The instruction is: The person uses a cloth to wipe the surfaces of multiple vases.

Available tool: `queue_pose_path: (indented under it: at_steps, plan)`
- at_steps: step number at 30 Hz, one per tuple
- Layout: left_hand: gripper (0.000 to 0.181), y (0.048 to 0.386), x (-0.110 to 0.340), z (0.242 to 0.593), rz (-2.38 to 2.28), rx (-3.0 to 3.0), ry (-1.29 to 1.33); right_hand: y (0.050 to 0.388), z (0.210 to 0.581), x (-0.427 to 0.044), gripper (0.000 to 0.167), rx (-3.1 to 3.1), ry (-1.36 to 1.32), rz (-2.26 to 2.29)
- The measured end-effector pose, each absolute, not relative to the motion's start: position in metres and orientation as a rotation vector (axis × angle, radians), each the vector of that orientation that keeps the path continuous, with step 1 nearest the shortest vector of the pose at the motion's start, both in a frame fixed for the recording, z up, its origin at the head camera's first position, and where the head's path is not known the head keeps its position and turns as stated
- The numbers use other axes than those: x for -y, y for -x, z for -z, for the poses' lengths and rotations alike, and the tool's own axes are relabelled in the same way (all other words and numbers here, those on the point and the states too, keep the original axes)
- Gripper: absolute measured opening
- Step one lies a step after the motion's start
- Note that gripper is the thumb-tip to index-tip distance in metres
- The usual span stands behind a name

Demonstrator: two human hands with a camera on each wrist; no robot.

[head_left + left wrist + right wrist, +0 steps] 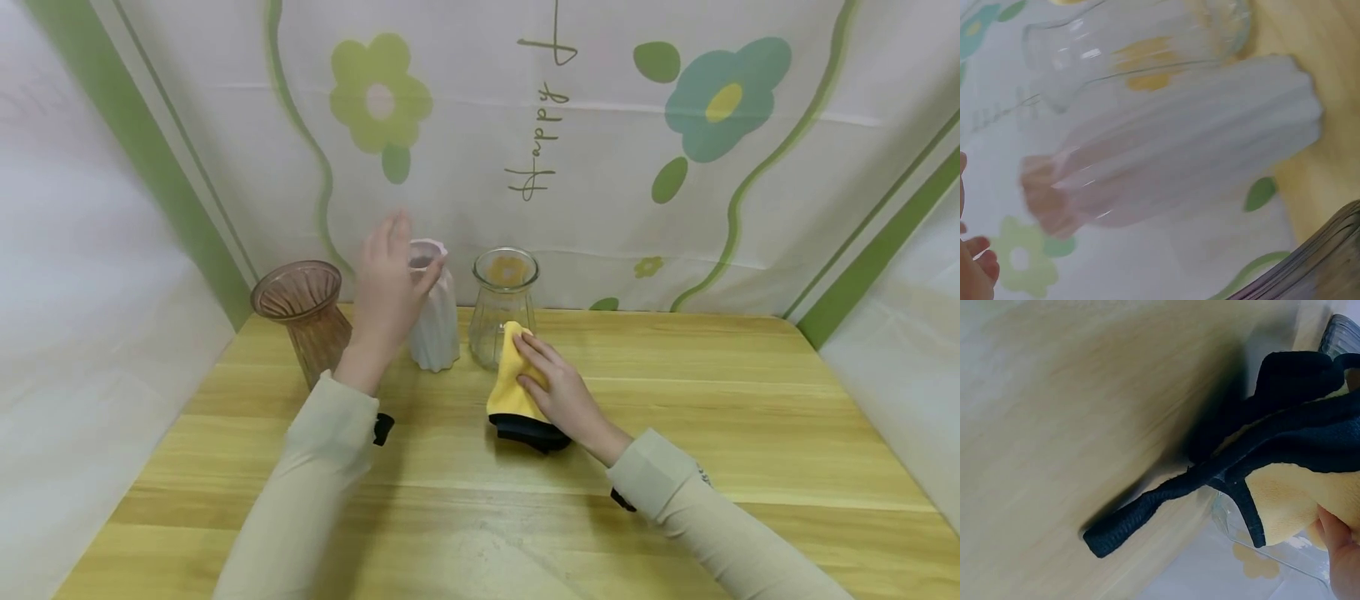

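Note:
My left hand (385, 287) is raised beside the mouth of a white fluted vase (437, 329), its fingers extended and the thumb near the rim. The left wrist view has its fingers at the left edge, apart from the same white vase (1191, 144). My right hand (564, 398) grips a yellow cloth with black edging (512, 387) in front of a clear glass vase (486, 321). Hanging folds of the cloth (1285, 494) fill the right side of the right wrist view, and part of the glass vase is hidden behind it.
A brownish ribbed glass vase (318, 337) stands at the left, partly behind the left forearm. All three vases are near the back of the wooden table (712, 417). Behind them hangs a white flowered curtain (465, 125), with pale sheets at both sides.

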State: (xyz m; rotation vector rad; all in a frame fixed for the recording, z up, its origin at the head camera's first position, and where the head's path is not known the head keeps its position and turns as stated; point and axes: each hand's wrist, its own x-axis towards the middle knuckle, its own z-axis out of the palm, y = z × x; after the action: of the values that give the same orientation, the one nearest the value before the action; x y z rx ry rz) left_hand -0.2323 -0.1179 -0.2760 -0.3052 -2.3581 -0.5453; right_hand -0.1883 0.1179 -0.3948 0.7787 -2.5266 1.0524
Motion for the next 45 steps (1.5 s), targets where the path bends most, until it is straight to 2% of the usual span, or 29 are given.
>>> queue_pose_path:
  at_steps: [5,10,19,23,27,45]
  plan:
    - [0.052,0.221,0.134,0.261,0.516,2.328,0.245,0.188,0.394,-0.117,0.059,2.516,-0.781,-1.053]
    - [0.051,0.215,0.156,0.258,0.577,2.382,0.129,0.189,0.396,-0.117,0.059,2.531,-0.781,-1.050]
    - [0.065,0.205,0.205,0.258,0.581,2.495,-0.001,0.188,0.395,-0.116,0.060,2.517,-0.780,-1.041]
    - [0.079,0.201,0.226,0.259,0.679,2.650,0.011,0.188,0.394,-0.117,0.059,2.526,-0.778,-1.048]
    - [0.083,0.198,0.242,0.266,0.786,2.714,0.029,0.188,0.394,-0.116,0.059,2.526,-0.786,-1.051]
    - [0.093,0.195,0.262,0.284,0.932,2.843,-0.023,0.189,0.395,-0.118,0.059,2.528,-0.774,-1.058]
